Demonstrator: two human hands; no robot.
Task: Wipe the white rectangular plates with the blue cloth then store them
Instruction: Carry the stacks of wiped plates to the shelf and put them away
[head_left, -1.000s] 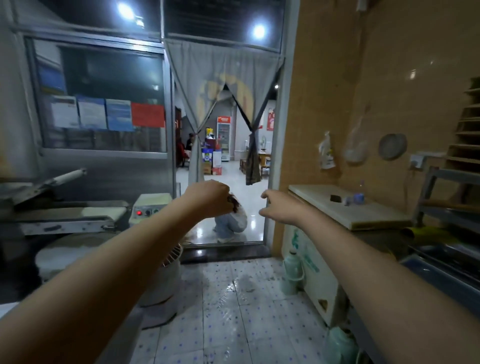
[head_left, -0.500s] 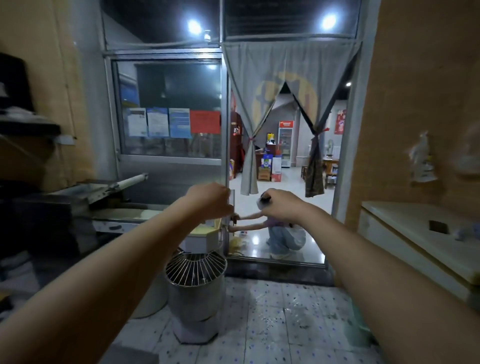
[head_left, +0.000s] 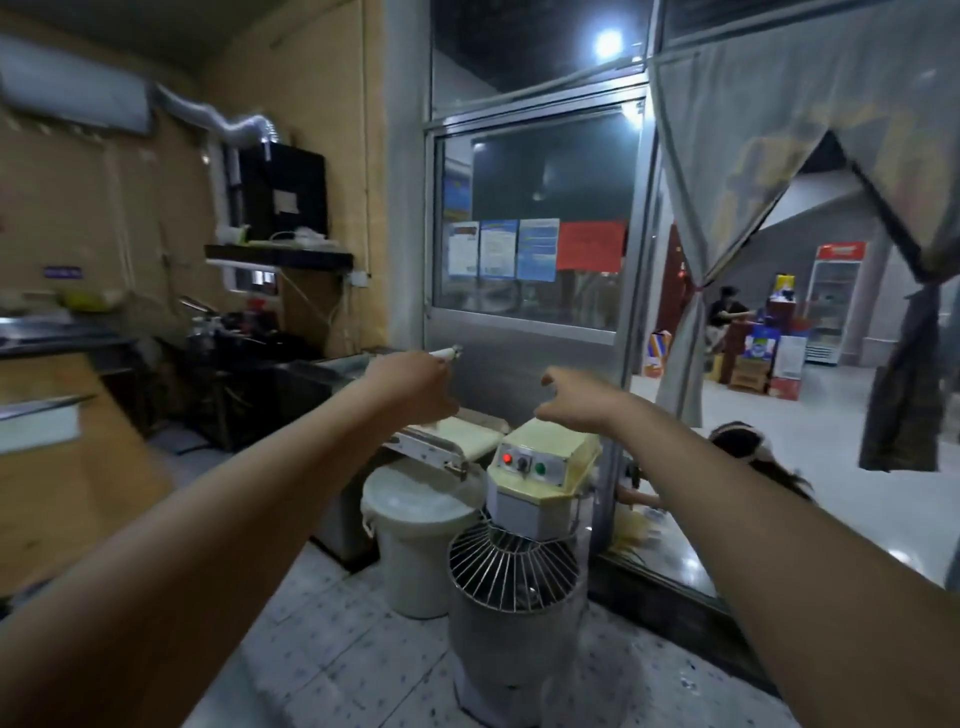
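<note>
Searching comes first — neither plates nor cloth show. Fingers of the left hand (head_left: 410, 387) curl out of sight, grip untellable; the right hand (head_left: 576, 401) hangs loose, empty. Look round before reaching.

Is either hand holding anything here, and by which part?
Right hand holds nothing, fingers loosely curled. Left hand is curled away from camera; cannot tell.

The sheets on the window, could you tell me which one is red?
The rightmost sheet; the three sheets left of it are blue and white.
</note>
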